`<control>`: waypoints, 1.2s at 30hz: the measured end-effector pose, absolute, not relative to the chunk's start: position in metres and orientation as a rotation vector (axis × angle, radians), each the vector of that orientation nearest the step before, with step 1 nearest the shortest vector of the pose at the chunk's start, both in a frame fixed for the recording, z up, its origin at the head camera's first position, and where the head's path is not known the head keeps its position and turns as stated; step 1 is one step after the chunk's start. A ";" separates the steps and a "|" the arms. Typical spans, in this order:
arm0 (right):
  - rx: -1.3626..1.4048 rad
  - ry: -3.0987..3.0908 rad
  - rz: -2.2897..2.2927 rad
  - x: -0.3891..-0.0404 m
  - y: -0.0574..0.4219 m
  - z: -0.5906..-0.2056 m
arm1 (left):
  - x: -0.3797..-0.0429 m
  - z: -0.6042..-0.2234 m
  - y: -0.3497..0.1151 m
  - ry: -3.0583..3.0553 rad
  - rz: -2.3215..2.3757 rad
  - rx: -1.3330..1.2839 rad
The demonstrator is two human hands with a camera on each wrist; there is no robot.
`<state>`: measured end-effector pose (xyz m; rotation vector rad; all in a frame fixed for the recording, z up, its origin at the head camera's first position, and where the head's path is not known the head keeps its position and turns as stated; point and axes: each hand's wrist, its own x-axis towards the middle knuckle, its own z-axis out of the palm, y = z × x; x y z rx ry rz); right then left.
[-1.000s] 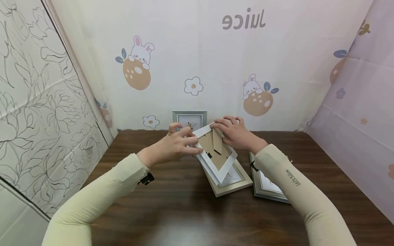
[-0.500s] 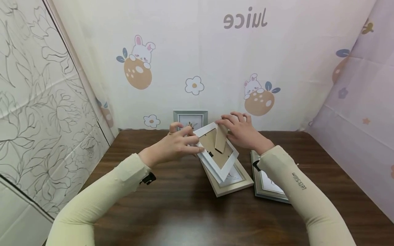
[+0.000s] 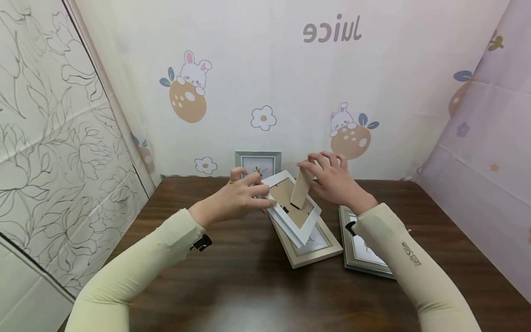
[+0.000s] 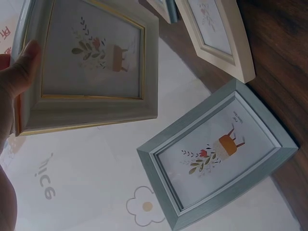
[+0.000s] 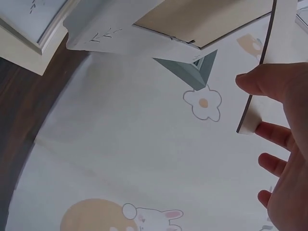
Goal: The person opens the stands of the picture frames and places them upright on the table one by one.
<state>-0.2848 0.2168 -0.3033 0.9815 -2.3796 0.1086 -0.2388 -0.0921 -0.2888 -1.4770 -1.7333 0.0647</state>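
In the head view my left hand point(image 3: 236, 198) grips the left edge of a white picture frame point(image 3: 312, 226), whose tan back faces me. Hinged on that back, the stand leg point(image 3: 302, 188) tilts outward, its upper end pinched between thumb and fingers of my right hand point(image 3: 337, 180). The right wrist view shows the thumb against one edge of the stand leg point(image 5: 249, 115) and the index finger on its other side. On the front of the white frame point(image 4: 96, 108), a plant print shows in the left wrist view, the left thumb pressing its border.
Below the held frame lies a beige picture frame point(image 3: 319, 258) on the wooden table point(image 3: 207, 286). A grey-green frame point(image 3: 279, 159) stands upright by the patterned wall cloth point(image 3: 232, 69). More frames point(image 3: 367, 266) lie stacked at the right, partly behind the right forearm.
My right hand has moved right, swinging the stand leg's upper end away from the frame's back. The left hand keeps its grip, and the white frame stays nearly in place.
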 end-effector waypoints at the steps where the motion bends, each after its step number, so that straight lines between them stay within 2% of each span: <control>1: 0.984 -2.365 0.108 -0.284 0.217 -0.303 | -0.239 -0.289 -0.092 -1.722 0.065 -1.474; 36: 0.930 -2.451 0.203 -0.278 0.218 -0.302 | -0.238 -0.291 -0.091 -1.670 0.050 -1.467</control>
